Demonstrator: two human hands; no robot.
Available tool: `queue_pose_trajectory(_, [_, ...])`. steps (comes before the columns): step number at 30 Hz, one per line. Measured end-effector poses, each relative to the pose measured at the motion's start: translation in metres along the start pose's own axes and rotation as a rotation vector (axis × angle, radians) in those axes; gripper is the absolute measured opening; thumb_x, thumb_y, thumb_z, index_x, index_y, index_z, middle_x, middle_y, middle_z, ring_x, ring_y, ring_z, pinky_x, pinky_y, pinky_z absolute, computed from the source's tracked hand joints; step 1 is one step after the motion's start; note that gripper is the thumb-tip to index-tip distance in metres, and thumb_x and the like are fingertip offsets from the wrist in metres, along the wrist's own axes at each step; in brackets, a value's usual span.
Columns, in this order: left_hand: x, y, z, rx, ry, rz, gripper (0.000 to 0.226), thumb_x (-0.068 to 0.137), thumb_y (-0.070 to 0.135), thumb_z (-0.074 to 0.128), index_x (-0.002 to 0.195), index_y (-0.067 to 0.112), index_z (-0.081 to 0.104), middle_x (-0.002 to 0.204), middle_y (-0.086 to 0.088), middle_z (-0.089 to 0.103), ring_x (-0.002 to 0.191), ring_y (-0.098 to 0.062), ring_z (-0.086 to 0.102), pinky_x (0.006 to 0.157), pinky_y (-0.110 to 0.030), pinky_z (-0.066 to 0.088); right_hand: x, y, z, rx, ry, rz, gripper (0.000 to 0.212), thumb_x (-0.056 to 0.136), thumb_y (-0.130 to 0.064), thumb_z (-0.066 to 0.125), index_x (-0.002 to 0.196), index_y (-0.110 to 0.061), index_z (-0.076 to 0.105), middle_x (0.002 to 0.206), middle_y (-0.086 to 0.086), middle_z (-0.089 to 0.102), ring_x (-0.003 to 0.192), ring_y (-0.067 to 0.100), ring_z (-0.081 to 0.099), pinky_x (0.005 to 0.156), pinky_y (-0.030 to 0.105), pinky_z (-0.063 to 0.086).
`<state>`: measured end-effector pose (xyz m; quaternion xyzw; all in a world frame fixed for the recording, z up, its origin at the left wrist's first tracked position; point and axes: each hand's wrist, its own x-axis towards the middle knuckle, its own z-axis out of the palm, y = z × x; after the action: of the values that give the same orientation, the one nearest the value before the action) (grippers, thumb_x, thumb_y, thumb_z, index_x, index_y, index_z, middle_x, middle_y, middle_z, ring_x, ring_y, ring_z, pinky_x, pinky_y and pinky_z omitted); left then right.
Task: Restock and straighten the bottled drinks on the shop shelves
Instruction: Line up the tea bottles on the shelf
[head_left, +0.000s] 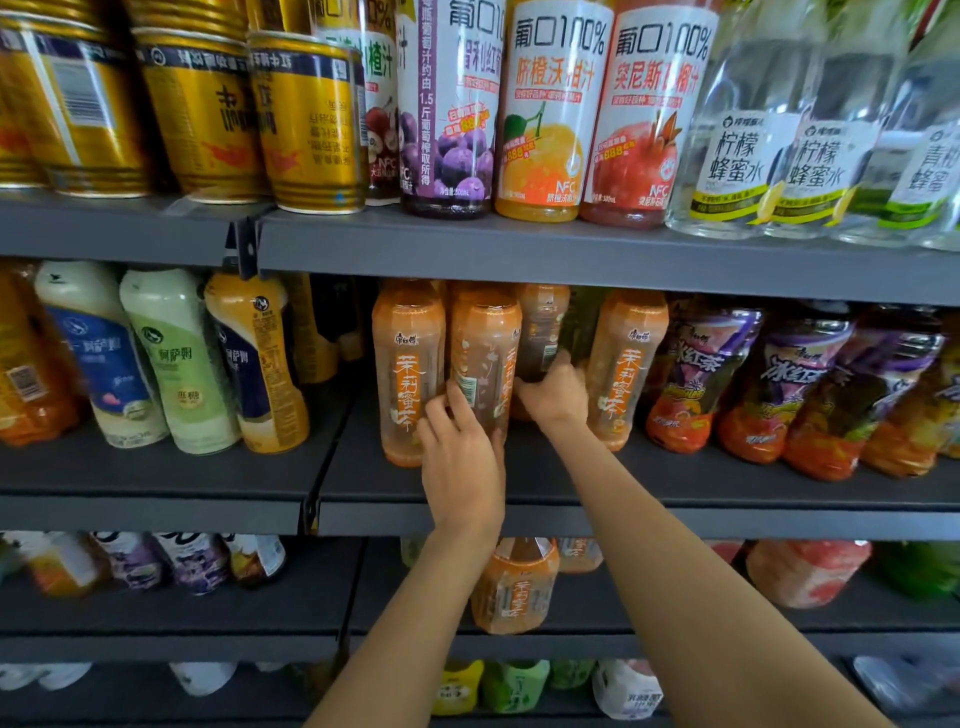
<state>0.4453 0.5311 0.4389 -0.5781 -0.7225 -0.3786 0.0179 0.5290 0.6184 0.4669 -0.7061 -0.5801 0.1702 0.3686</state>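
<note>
Straightening step, middle shelf (467, 483), orange jasmine-tea row. Left hand (460, 462) is wrapping the lower body of the front tea bottle (485, 358), fingers curled round its left side, thumb side hidden. That bottle is standing upright, long axis vertical, but its label is facing partly sideways, barcode panel showing at front. Right hand (553, 395) is reaching further back, gripping the base of a darker bottle (540, 332) behind the row, also upright as far as I can tell. Neighbouring tea bottles left (408, 364) and right (626, 364) are showing labels forward. Next move, I'd guess: twist the front bottle about its vertical axis until the label is matching its neighbours, and seat the rear one in line.
</note>
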Motion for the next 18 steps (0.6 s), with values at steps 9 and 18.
queue_pose_trajectory(9, [0.003,0.000,-0.004,-0.043,-0.051,0.020,0.068,0.092,0.031,0.053,0.145,0.011,0.016,0.142,-0.009,0.038,0.125,-0.024,0.039,0.090,-0.034,0.046,-0.012,-0.003,0.006,0.007,0.143,-0.002,0.068,0.083,-0.035,0.066,0.129,-0.002,0.027,0.126,0.020,0.046,0.113,0.041,0.052,0.084,0.046,0.047])
queue_pose_trajectory(18, [0.011,-0.001,-0.014,-0.004,-0.078,0.063,0.075,0.092,0.042,0.049,0.146,0.009,0.009,0.141,-0.009,0.040,0.118,-0.025,0.053,0.086,-0.031,0.048,-0.017,0.009,-0.003,0.030,0.185,-0.138,0.061,0.079,-0.042,0.069,0.117,-0.004,0.040,0.118,0.015,0.051,0.103,0.034,0.056,0.079,0.044,0.048])
